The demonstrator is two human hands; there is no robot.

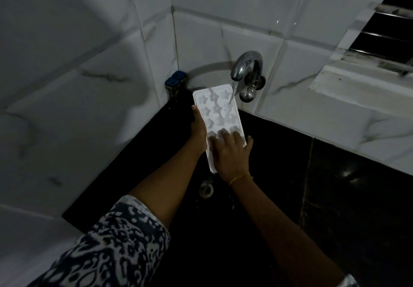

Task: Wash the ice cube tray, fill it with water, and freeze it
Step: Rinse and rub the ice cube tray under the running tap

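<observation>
1. While our left hand (197, 125) grips the ice cube tray (218, 116) along its 9 o'clock long edge, thumb on the rim and fingers hidden underneath, our right hand (232, 154) lies flat on the near end with the fingers (223, 135) spread and pressing down into the cavities, not pinching anything.
2. The tray's white, star-shaped cavities, tilted so the far end points toward 12 o'clock. We're holding it above the dark sink (279, 175), right under the tap.
3. A stream of water (231, 99) hits the tray's 3 o'clock side about halfway along.
4. The chrome tap (245, 63) sticks out of the tiled wall at 1 o'clock from the tray, with a round knob (247, 94) just below the spout.
5. At 10 o'clock from the tray, two small blue-capped containers (175, 81) sit in the corner.
6. The drain (206, 188) shows at 6 o'clock, just below the tray's near end.
7. A louvred window (384, 25) is way off at 2 o'clock. There's a thin bracelet (240, 178) on our right wrist and a patterned sleeve (107, 246) on the left arm.
</observation>
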